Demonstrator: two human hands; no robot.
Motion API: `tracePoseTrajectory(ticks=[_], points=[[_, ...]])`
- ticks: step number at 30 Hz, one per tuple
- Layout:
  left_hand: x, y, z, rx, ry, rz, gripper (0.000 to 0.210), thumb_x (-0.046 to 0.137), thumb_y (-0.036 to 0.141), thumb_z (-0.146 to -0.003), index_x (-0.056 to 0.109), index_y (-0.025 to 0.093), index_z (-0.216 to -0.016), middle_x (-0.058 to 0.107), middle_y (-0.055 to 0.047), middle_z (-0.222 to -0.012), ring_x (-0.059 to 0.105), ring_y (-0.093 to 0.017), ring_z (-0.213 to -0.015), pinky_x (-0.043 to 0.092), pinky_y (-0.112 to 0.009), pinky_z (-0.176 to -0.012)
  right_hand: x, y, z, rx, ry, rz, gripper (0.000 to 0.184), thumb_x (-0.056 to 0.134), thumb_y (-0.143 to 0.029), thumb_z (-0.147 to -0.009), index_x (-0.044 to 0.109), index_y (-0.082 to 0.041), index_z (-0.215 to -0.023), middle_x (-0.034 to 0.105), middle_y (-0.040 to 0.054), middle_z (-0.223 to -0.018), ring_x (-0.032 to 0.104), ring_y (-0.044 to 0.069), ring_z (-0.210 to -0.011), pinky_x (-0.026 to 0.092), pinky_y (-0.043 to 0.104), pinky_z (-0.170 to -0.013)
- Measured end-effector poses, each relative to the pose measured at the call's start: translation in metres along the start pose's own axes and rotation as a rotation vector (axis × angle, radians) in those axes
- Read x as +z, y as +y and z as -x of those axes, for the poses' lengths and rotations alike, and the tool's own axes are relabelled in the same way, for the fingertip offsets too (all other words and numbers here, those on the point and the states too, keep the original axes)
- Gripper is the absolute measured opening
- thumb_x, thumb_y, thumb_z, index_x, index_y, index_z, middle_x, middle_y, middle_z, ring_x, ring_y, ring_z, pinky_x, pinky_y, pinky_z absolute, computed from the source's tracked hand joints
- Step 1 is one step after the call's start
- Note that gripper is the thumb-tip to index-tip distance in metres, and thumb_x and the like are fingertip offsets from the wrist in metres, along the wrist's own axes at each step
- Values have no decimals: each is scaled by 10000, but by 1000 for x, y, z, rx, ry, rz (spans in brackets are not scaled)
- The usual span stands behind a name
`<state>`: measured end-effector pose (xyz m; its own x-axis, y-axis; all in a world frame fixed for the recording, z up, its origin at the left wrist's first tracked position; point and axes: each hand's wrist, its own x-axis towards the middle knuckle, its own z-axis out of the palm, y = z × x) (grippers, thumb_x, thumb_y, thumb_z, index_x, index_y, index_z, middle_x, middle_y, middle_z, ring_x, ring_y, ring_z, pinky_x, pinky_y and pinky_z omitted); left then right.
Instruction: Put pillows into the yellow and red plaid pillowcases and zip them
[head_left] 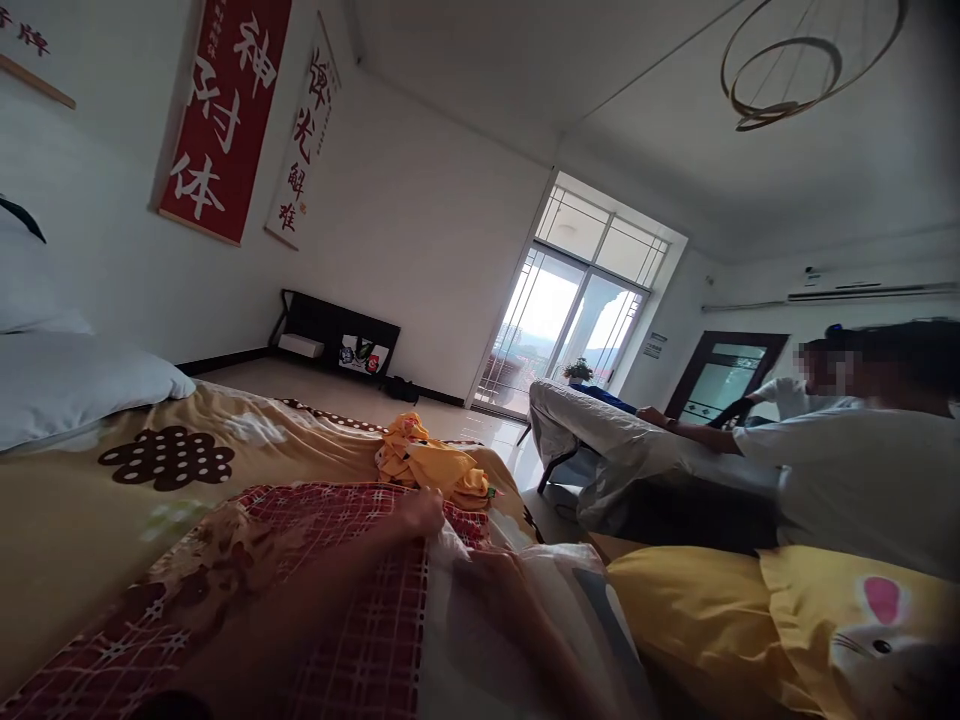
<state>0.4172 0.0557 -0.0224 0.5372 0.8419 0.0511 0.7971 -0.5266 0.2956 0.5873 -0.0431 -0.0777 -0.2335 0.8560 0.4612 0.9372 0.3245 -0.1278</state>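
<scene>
My left hand (pixel 421 515) is closed, pinching the upper edge of a white cloth with grey patches (pixel 459 625). Close by on the right, my right hand (pixel 491 578) is dim and a little blurred, its fingers curled at the same cloth's edge. A short white stretch of it shows between the two hands. Under my left forearm lies a red checked cloth (pixel 360 610) with a brown flowered part. Just beyond my left hand sits a crumpled orange-yellow cloth (pixel 431 458).
Beneath everything spreads a tan bedcover (pixel 67 540); a white pillow (pixel 82 385) lies far left. Yellow cushions (pixel 694 610) are close on the right. A co-worker (pixel 862 470) sits at a plastic-covered table (pixel 585 425). A low black rack (pixel 341 325) stands by the wall.
</scene>
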Motion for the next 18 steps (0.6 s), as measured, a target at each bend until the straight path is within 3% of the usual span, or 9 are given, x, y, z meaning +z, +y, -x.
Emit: tracePoseTrajectory(ticks=[5, 8, 12, 15, 18], points=[[13, 30, 1, 106, 138, 115, 289, 481, 354, -971, 607, 136, -1113, 650, -80, -1103, 630, -195, -1001, 521, -415, -891, 10, -2, -27, -40, -19, 123, 249, 487, -236, -889, 722, -230, -810, 731, 46, -868, 629, 178, -851, 438, 283, -828], [21, 28, 16, 97, 166, 128, 291, 395, 253, -990, 581, 104, -1156, 664, -122, -1096, 641, -219, -1013, 511, -385, -870, 13, 5, -25, 20, -12, 173, 246, 487, -274, -922, 711, -257, -1022, 725, 55, -998, 625, 205, -968, 437, 324, -877], [43, -2, 62, 127, 143, 124, 355, 465, 333, -934, 562, 126, -1206, 669, -137, -1110, 648, -264, -996, 500, -363, -835, 15, 23, 20, 130, 57, 324, 390, 492, -302, -922, 577, -293, -1303, 644, 77, -1255, 595, 256, -1127, 444, 393, -932], [76, -27, 103, 266, 140, 0, 325, 492, 435, -908, 633, 168, -1028, 673, -104, -1063, 629, -268, -966, 487, -379, -828, 16, 37, 69, -17, 139, 475, 520, 501, -385, -918, 421, -354, -1431, 531, 27, -1404, 536, 254, -1242, 455, 365, -939], [116, -43, 127, 436, 231, -174, 321, 571, 503, -859, 625, 186, -861, 681, -58, -917, 619, -243, -836, 467, -335, -717, 17, 42, 113, -206, 191, 566, 616, 492, -452, -916, 296, -349, -1490, 542, 28, -1384, 584, 238, -1190, 492, 312, -829]])
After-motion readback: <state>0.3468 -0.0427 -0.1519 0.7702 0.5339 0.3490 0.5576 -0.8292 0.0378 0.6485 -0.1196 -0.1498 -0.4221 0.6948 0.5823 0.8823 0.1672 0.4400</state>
